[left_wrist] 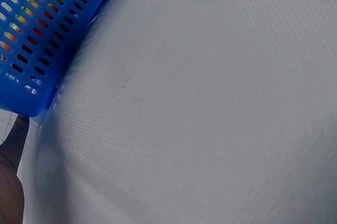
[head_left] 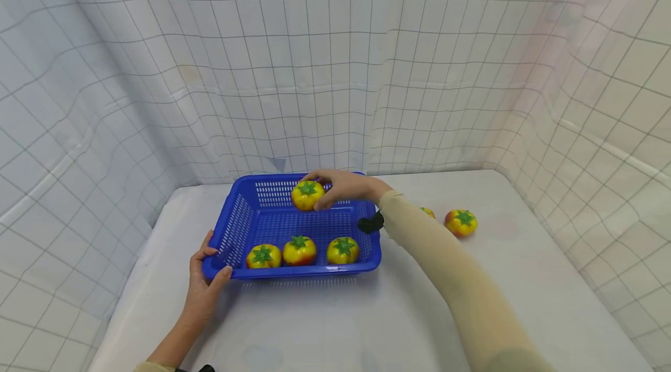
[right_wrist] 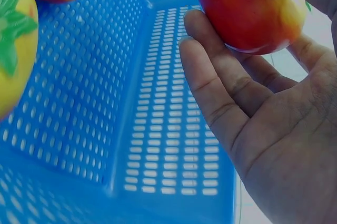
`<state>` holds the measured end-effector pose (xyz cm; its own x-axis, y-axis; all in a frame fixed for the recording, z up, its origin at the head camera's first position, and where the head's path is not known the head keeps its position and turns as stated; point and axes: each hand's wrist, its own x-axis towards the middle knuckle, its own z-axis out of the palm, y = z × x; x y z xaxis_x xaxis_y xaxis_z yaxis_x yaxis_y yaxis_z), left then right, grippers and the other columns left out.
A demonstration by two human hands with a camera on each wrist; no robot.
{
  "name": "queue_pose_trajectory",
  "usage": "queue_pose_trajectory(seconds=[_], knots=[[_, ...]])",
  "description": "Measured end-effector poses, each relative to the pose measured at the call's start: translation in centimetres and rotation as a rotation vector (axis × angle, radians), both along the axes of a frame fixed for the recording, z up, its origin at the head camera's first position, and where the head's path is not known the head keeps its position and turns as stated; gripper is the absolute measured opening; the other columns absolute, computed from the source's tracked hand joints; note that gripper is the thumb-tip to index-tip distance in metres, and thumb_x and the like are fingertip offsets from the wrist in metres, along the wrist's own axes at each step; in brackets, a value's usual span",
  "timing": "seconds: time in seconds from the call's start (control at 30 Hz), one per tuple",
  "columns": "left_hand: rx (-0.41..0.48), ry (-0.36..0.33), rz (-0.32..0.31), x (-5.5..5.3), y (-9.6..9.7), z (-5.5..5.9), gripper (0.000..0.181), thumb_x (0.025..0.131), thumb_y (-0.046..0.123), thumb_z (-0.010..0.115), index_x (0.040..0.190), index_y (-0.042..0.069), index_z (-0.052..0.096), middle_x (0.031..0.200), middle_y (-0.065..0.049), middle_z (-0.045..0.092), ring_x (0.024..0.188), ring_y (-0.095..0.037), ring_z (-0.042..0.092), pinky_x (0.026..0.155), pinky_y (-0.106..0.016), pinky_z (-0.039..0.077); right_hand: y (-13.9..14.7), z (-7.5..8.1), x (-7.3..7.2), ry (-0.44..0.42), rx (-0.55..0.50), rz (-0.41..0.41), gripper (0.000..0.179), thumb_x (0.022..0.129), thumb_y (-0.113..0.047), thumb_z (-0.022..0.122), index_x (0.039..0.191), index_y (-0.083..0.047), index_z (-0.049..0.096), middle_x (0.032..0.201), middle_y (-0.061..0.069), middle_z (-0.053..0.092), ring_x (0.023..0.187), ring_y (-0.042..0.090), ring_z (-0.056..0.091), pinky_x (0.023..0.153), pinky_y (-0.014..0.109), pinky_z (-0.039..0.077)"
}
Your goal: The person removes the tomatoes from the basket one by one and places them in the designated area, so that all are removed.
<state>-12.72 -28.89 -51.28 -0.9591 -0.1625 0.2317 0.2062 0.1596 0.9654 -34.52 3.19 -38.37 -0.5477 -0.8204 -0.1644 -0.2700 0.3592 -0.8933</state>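
My right hand [head_left: 348,186] holds a yellow-red persimmon [head_left: 307,196] with a green leafy top between thumb and fingers, above the back part of a blue slotted basket [head_left: 314,270]. In the right wrist view, the held persimmon's red underside [right_wrist: 245,13] is off the basket floor. Inside the basket, along the front wall, sit three like persimmons: a left one [head_left: 264,257], a middle one [head_left: 299,251] and a right one [head_left: 343,250]. My left hand [head_left: 201,293] grips the basket's front left corner, thumb at the rim. In the left wrist view only part of that hand shows.
On the white table [head_left: 325,325], right of the basket, lies a persimmon [head_left: 461,223]. Another persimmon [head_left: 428,212] is mostly hidden behind my right sleeve [head_left: 451,267]. White grid-patterned curtains [head_left: 314,69] stand at the back and both sides.
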Motion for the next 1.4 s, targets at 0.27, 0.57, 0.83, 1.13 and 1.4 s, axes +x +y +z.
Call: queue_pose_trajectory(seconds=[0.27,0.57,0.83,1.13,1.4], knots=[[0.008,-0.002,-0.001,-0.1,0.0,0.0,0.044,0.103,0.003,0.054,0.136,0.015,0.027,0.172,0.006,0.004,0.155,-0.030,0.003,0.103,-0.007,0.033,2.5,0.8,-0.5,0.033,0.010,-0.018,0.070,0.086,-0.023,0.080,0.148,-0.028,0.047,0.139,0.006,0.051,0.123,0.027,0.054,0.097,0.040,0.053],[0.032,0.016,-0.009,-0.2,0.1,0.1,0.044,0.102,0.000,0.053,0.136,0.014,0.028,0.172,0.003,0.004,0.155,-0.031,0.004,0.103,-0.008,0.033,5.3,1.0,-1.0,0.010,-0.028,-0.049,0.069,0.087,-0.022,0.079,0.147,-0.027,0.047,0.142,0.005,0.052,0.125,0.026,0.055,0.099,0.043,0.052],[0.060,0.022,-0.019,-0.1,0.1,0.1,0.045,0.103,-0.001,0.052,0.137,0.015,0.028,0.171,0.005,0.003,0.155,-0.031,0.003,0.103,-0.008,0.034,7.9,1.1,-0.7,0.034,0.001,-0.103,0.069,0.086,-0.028,0.080,0.147,-0.031,0.047,0.143,0.002,0.052,0.127,0.025,0.053,0.103,0.045,0.049],[0.065,0.034,-0.023,-0.2,0.1,0.0,0.046,0.102,-0.002,0.052,0.138,0.014,0.028,0.172,0.003,0.002,0.155,-0.032,0.004,0.100,-0.008,0.036,10.9,0.4,-0.2,0.075,0.037,-0.158,0.071,0.085,-0.036,0.080,0.147,-0.035,0.046,0.144,0.000,0.050,0.132,0.029,0.046,0.107,0.051,0.043],[0.069,0.045,-0.027,-0.2,-0.1,-0.2,0.045,0.103,-0.003,0.051,0.138,0.013,0.029,0.172,0.002,0.003,0.154,-0.030,0.008,0.101,-0.008,0.036,12.7,-0.3,0.4,0.055,0.043,-0.199,0.074,0.085,-0.036,0.081,0.150,-0.034,0.044,0.146,0.002,0.048,0.129,0.030,0.049,0.102,0.048,0.048]])
